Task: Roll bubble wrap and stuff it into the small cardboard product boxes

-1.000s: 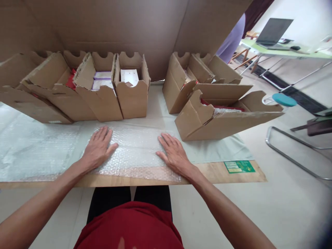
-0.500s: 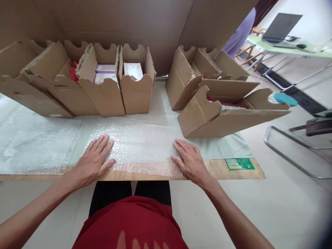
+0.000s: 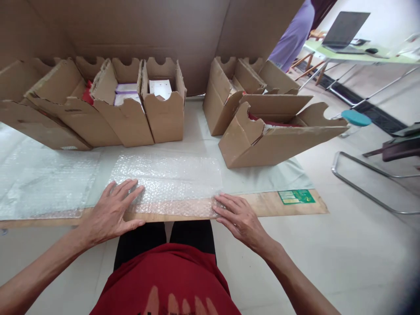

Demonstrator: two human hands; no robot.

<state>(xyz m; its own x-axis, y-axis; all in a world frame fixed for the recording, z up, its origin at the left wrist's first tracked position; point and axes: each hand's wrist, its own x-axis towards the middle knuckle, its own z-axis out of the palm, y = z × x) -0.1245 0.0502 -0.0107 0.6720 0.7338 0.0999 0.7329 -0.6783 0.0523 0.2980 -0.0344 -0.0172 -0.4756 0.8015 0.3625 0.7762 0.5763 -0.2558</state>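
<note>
A sheet of bubble wrap (image 3: 170,179) lies flat on the table (image 3: 262,203) in front of me, reaching the front edge. My left hand (image 3: 110,210) rests flat on its near left corner, fingers stretched out. My right hand (image 3: 238,216) lies at the near right corner, fingers spread, fingertips touching the wrap's edge. Neither hand holds anything.
Several open cardboard boxes stand behind the wrap: a left row (image 3: 131,118) with white packets inside and a right group (image 3: 262,140) tipped toward me. Another bubble wrap sheet (image 3: 42,183) lies at the left. A green label (image 3: 296,196) sits at the table's front right. A person in purple (image 3: 292,37) stands at the back.
Both hands have slid back along the bubble wrap toward the table's front edge and apart to its near corners.
</note>
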